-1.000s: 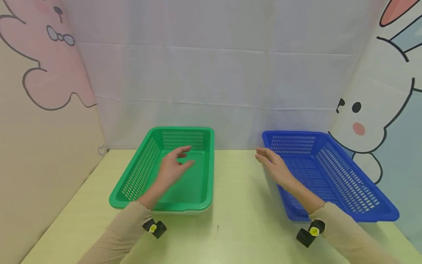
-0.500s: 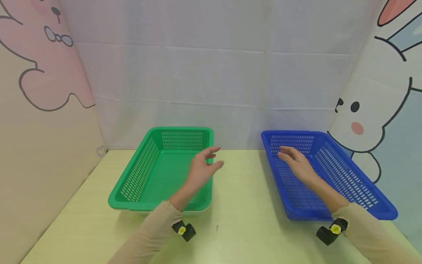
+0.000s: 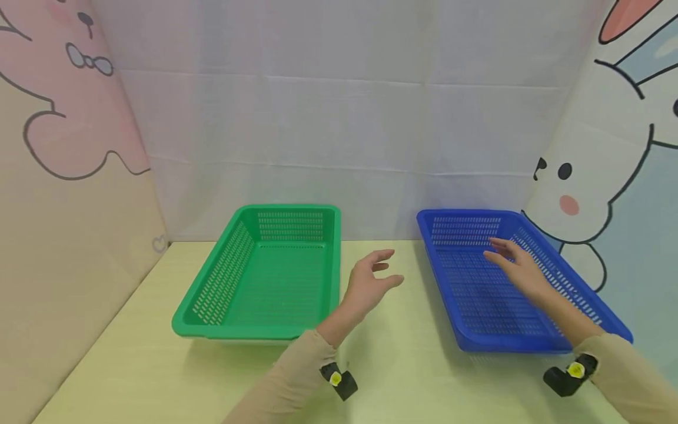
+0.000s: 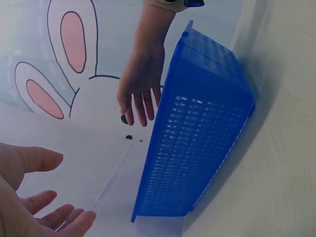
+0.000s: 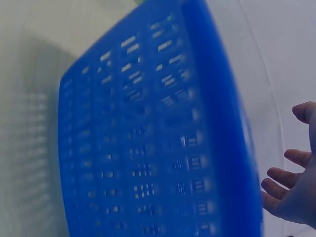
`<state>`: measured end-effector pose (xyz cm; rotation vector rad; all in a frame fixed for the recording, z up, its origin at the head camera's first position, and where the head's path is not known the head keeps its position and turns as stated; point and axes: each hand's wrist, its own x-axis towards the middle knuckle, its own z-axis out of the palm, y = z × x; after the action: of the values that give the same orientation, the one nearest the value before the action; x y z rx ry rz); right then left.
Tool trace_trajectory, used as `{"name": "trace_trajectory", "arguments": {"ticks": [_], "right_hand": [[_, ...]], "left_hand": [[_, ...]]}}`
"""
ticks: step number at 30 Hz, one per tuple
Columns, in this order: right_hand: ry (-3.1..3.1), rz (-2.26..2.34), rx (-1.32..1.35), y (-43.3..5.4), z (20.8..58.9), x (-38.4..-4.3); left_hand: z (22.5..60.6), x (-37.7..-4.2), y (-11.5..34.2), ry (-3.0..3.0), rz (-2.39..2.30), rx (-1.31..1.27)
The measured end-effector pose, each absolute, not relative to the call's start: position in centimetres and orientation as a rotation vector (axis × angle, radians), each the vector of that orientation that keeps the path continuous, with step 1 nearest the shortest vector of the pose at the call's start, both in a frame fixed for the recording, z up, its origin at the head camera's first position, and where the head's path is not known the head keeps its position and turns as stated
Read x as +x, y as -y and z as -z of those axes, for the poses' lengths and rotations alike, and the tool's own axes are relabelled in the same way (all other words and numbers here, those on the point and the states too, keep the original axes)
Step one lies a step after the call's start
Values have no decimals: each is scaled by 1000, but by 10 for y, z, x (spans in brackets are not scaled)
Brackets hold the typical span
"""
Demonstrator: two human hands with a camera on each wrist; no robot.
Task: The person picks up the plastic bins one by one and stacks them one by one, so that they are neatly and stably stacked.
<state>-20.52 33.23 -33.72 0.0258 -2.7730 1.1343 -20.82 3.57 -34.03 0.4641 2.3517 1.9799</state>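
Note:
My left hand (image 3: 369, 285) hovers over the table between two plastic baskets, its thumb and fingers spread apart with nothing between them. Over the blue basket (image 3: 442, 294) hangs my right hand (image 3: 519, 271), fingers loosely extended and holding nothing. The left wrist view shows the right hand (image 4: 143, 74) above the rim of the blue basket (image 4: 182, 148), apart from it. In the right wrist view the basket's slotted side (image 5: 143, 148) fills the middle, with the right hand's fingers (image 5: 284, 177) beyond the rim. The green basket (image 3: 339, 277) stands to the left of my left hand.
Both baskets stand on a pale yellow table (image 3: 132, 365) against a white cloth backdrop (image 3: 339, 118). Side panels carry a pink cartoon animal (image 3: 79, 118) at left and a white rabbit (image 3: 598, 165) at right. A small black camera (image 3: 339, 380) sits on each wrist.
Both hands have moved to the right. The left hand went from over the green basket to the gap between the baskets; the right went from the blue basket's left edge to over its inside.

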Motion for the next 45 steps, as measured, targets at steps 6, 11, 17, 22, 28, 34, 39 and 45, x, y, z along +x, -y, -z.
{"name": "trace_trajectory", "arguments": {"ticks": [6, 11, 17, 22, 28, 34, 39, 45], "right_hand": [[2770, -1064, 15, -352, 341, -201], [2731, -1003, -28, -381, 365, -205], [2722, -846, -79, -442, 400, -218], [2682, -829, -108, -457, 396, -207], [2679, -854, -126, -435, 363, -177], [2756, -828, -174, -452, 370, -177], [2816, -821, -194, -467, 371, -177], [2838, -765, -171, -478, 374, -172]], "left_hand": [[349, -211, -48, -2285, -2009, 410], [362, -213, -54, -2252, -1955, 365], [374, -215, -67, -2217, -1947, 332], [381, -214, -82, -2183, -1964, 311], [388, -208, -102, -2187, -1970, 295], [399, -204, -118, -2175, -2005, 260], [402, -203, -131, -2165, -2051, 244], [400, -202, -144, -2146, -2083, 210]]}}
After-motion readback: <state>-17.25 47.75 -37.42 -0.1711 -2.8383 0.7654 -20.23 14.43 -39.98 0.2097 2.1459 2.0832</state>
